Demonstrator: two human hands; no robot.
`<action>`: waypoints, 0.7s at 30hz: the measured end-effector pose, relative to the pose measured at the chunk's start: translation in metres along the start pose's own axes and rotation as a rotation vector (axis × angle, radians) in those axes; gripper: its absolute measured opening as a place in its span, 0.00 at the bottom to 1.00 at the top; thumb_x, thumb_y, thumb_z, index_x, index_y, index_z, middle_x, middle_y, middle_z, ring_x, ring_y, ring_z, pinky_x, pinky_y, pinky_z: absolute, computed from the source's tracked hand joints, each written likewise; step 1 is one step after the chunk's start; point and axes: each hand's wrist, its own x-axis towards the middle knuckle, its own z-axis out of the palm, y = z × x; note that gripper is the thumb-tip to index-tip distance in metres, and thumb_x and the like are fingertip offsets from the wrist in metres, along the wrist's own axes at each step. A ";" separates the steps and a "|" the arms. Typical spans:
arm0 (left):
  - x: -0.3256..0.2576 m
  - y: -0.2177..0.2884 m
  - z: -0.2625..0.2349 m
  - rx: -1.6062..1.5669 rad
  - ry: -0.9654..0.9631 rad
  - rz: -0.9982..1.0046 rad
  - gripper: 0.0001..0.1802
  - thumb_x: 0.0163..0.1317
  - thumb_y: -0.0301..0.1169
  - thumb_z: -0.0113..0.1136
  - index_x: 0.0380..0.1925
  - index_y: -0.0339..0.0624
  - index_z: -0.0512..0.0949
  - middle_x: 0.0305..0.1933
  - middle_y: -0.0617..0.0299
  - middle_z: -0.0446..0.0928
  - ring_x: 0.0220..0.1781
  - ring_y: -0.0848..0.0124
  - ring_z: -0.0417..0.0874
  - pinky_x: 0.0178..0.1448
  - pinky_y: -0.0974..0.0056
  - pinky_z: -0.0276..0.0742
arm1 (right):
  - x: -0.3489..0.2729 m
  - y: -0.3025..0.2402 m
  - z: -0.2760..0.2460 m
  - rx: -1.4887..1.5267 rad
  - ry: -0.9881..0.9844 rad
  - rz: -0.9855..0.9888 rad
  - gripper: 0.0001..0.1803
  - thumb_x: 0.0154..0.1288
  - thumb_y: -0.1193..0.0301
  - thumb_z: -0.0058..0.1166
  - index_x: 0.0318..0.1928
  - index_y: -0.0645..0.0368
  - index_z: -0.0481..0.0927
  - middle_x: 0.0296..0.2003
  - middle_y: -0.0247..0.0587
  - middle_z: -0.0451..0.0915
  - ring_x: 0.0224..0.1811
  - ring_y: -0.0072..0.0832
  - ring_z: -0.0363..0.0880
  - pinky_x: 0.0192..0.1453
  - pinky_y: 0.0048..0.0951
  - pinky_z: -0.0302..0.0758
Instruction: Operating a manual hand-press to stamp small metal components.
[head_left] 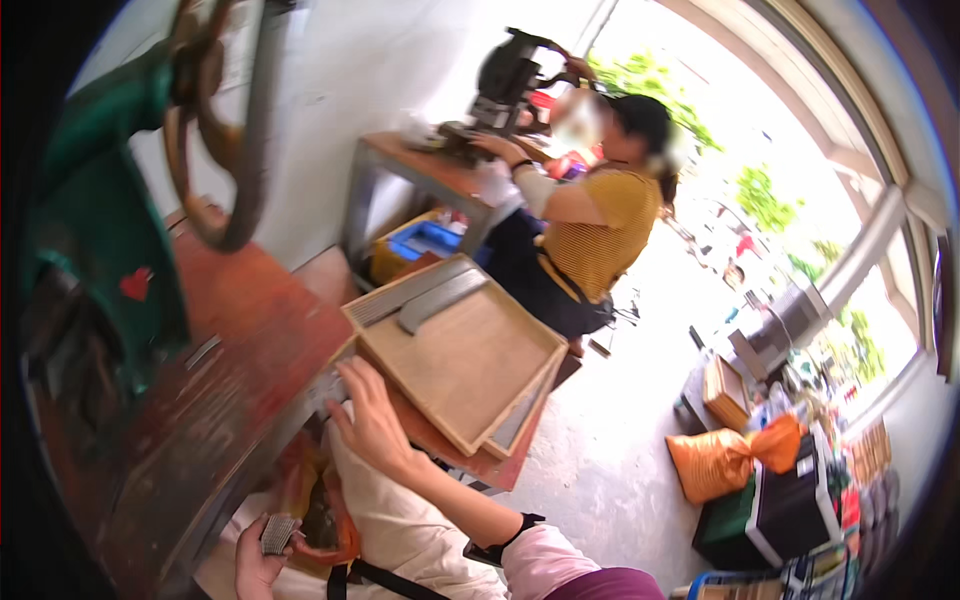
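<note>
At the lower left, my left hand (258,565) is closed around a small ribbed grey stack of thin pieces (279,535). My right hand (376,418) reaches over my lap beside the red table's edge, fingers stretched and apart, with nothing visible in them. Just beyond it lies a shallow wooden tray (500,385). Inside the tray, a band of small grey pieces (385,305) lines the far left side, and a curved grey row (440,298) lies near it. A second wooden tray (520,420) shows underneath.
A green hand press (120,230) with a curved metal handle stands on the worn red table (240,330) at left. An open orange bag (340,535) sits by my lap. Ahead, a person (600,220) works at another press (505,95). An orange sack (710,465) lies right.
</note>
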 end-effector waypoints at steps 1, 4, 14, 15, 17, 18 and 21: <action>0.020 0.002 -0.004 0.092 -0.056 -0.051 0.19 0.68 0.41 0.42 0.41 0.35 0.74 0.34 0.50 0.81 0.26 0.59 0.80 0.22 0.64 0.69 | -0.006 0.005 -0.002 -0.025 -0.053 -0.007 0.29 0.59 0.73 0.57 0.60 0.66 0.63 0.58 0.58 0.65 0.63 0.53 0.61 0.66 0.44 0.61; 0.085 0.008 -0.029 0.331 0.019 -0.068 0.16 0.68 0.41 0.44 0.38 0.40 0.75 0.33 0.53 0.81 0.29 0.60 0.81 0.22 0.62 0.68 | -0.021 0.040 -0.025 -0.104 0.026 0.074 0.27 0.60 0.72 0.57 0.57 0.67 0.65 0.54 0.58 0.68 0.60 0.53 0.64 0.63 0.44 0.65; 0.122 -0.003 -0.036 1.202 0.086 0.149 0.16 0.67 0.38 0.45 0.41 0.39 0.76 0.33 0.52 0.81 0.33 0.55 0.81 0.30 0.56 0.74 | -0.049 0.181 -0.386 -0.729 0.597 0.953 0.30 0.62 0.67 0.54 0.60 0.69 0.62 0.36 0.57 0.82 0.39 0.47 0.82 0.47 0.40 0.75; 0.123 -0.005 -0.030 1.237 0.079 0.156 0.16 0.66 0.38 0.45 0.41 0.39 0.76 0.33 0.52 0.81 0.33 0.55 0.81 0.30 0.56 0.74 | -0.061 0.180 -0.414 -0.729 0.582 1.015 0.31 0.61 0.66 0.54 0.60 0.71 0.62 0.38 0.59 0.82 0.40 0.48 0.81 0.48 0.39 0.74; 0.128 -0.009 -0.015 1.295 0.066 0.167 0.16 0.66 0.38 0.45 0.42 0.39 0.76 0.33 0.52 0.81 0.33 0.55 0.81 0.30 0.56 0.74 | -0.084 0.173 -0.449 -0.431 0.645 1.211 0.32 0.61 0.69 0.56 0.62 0.69 0.60 0.32 0.47 0.81 0.29 0.33 0.81 0.32 0.33 0.77; 0.131 -0.011 -0.008 1.321 0.058 0.172 0.16 0.66 0.38 0.45 0.42 0.39 0.76 0.33 0.52 0.81 0.33 0.55 0.81 0.31 0.56 0.74 | -0.094 0.168 -0.460 -0.370 0.661 1.267 0.34 0.61 0.69 0.56 0.64 0.67 0.58 0.31 0.44 0.80 0.27 0.30 0.79 0.29 0.31 0.76; 0.141 -0.015 0.011 1.390 0.017 0.181 0.16 0.66 0.38 0.45 0.42 0.39 0.76 0.33 0.52 0.81 0.33 0.55 0.81 0.31 0.56 0.74 | -0.117 0.143 -0.497 -0.243 0.703 1.352 0.37 0.61 0.70 0.55 0.66 0.63 0.52 0.31 0.43 0.79 0.26 0.28 0.79 0.27 0.32 0.77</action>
